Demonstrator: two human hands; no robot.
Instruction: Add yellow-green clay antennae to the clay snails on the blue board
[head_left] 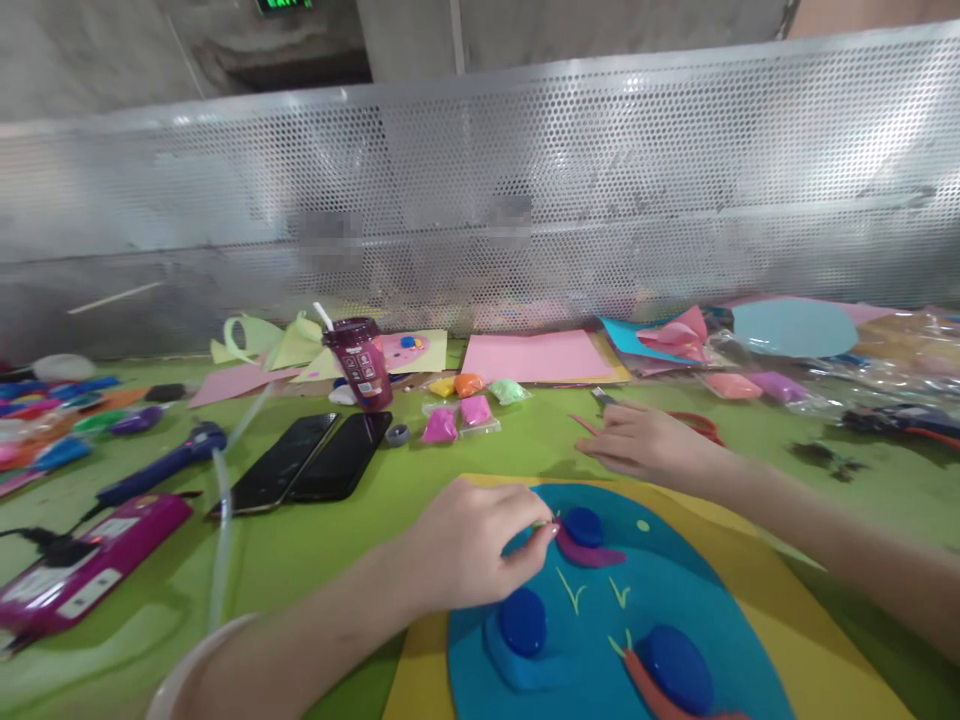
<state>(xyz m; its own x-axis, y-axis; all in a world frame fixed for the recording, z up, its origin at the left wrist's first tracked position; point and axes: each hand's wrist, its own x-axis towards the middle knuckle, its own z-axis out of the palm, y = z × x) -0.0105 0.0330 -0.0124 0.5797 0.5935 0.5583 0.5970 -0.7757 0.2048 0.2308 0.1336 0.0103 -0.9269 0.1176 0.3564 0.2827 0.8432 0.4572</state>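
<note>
My left hand (487, 545) is closed in a pinch over a blue paper circle (720, 600), with a thin green clay strip (541, 522) at its fingertips. Right by them is the end of a magenta clay snail body (589, 553), which curves under a dark blue disc (583, 527). Lower on the circle lie an orange-red snail body (649, 685) with green feelers and a light blue one (525, 670), each with a blue disc. My right hand (649, 440) rests farther back, fingers stretched leftward, partly covering red-handled scissors (697, 428). Near its fingertips lies a thin pink strip (584, 425).
Behind my hands are small bags of coloured clay (475, 410), pink paper (532, 357) and a purple cup (361, 362) with a straw. Two phones (341, 460), a purple power strip (94, 565) and a glue gun (161, 465) lie left. A perforated metal panel (480, 200) stands behind.
</note>
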